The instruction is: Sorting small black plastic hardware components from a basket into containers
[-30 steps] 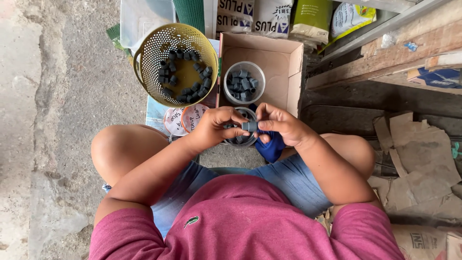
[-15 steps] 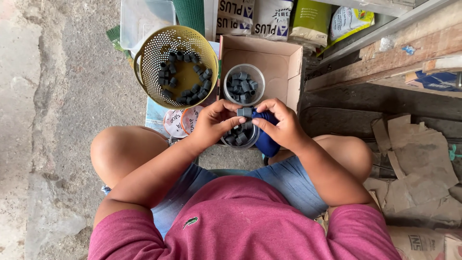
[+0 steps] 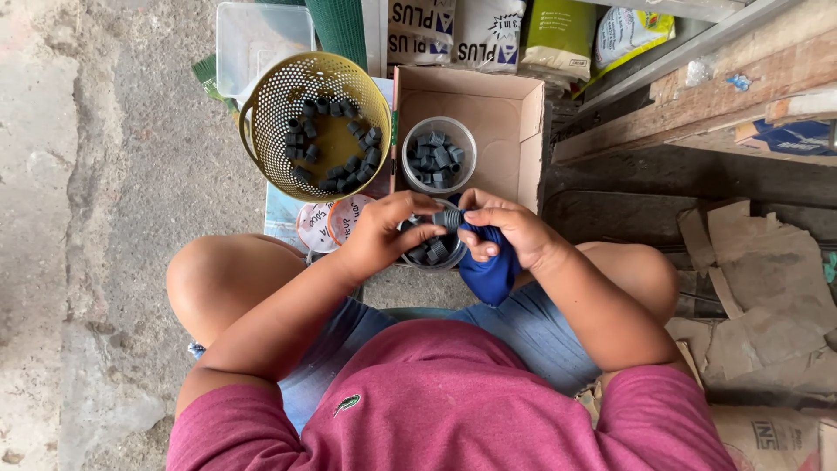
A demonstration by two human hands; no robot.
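I sit with my knees apart, both hands meeting in front of me. My left hand (image 3: pixel 384 234) pinches a small dark grey ridged cap (image 3: pixel 448 217) from the left. My right hand (image 3: pixel 504 228) grips the same cap from the right and also clutches a blue cloth (image 3: pixel 490 276). Right below the hands stands a clear cup (image 3: pixel 433 254) with several more grey caps. A second clear cup (image 3: pixel 438 154) full of caps sits inside an open cardboard box (image 3: pixel 508 112).
A yellow perforated basket (image 3: pixel 272 129) holding several grey caps stands at my left front, with round lids (image 3: pixel 330 220) below it. An empty clear tub (image 3: pixel 258 33), sacks (image 3: pixel 488 30) and wooden planks (image 3: pixel 706 96) line the back. Torn cardboard (image 3: pixel 767 288) lies to my right.
My hands dipped toward the cup below them and then rose a little again, still working the grey cap between the fingertips. The view also shifted slightly.
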